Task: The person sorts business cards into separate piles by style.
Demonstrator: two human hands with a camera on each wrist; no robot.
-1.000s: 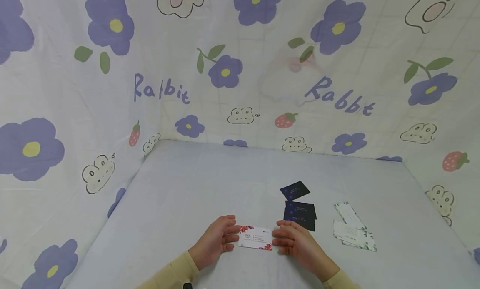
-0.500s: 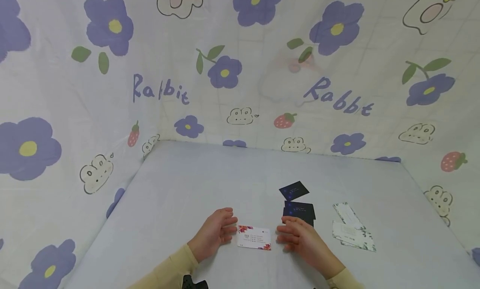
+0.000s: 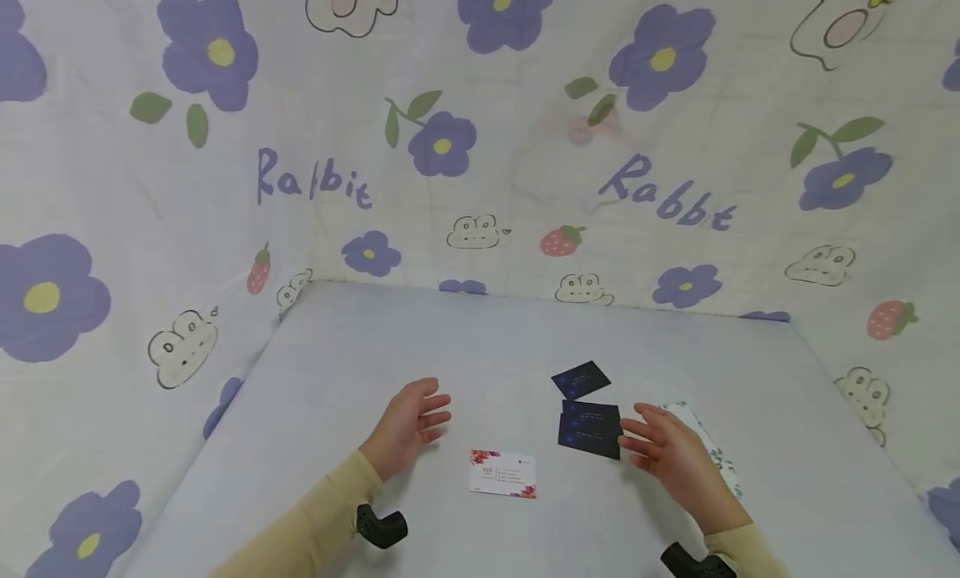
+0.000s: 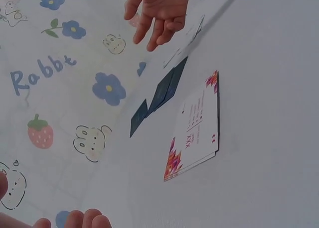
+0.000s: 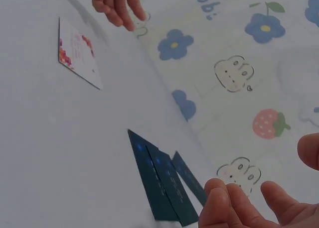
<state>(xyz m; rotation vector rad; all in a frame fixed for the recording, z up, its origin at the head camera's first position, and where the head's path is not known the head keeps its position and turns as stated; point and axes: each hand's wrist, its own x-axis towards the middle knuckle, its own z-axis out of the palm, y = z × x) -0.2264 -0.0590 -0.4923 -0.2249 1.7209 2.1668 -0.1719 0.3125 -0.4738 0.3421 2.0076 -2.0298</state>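
A small neat stack of white business cards with red and orange corner prints (image 3: 502,474) lies on the table in front of the person. My left hand (image 3: 408,428) is off to its left and behind it, fingers relaxed, holding nothing. To the right, my right hand (image 3: 678,461) hovers with loosely bent fingers and holds nothing. Its fingertips overlap the edge of the dark blue business cards (image 3: 589,430) in the head view. Under that hand, white cards with green leaf prints (image 3: 693,419) are partly hidden.
A single dark card (image 3: 581,380) lies just behind the other dark ones. The pale tablecloth (image 3: 420,336) meets a hanging curtain (image 3: 315,103) with flowers and rabbits at the back and sides. Black wrist cameras (image 3: 382,526) sit on both wrists.
Both hands have drawn apart from the white and red cards, the left hand back and left, the right hand well to the right. The stack stays on the table.
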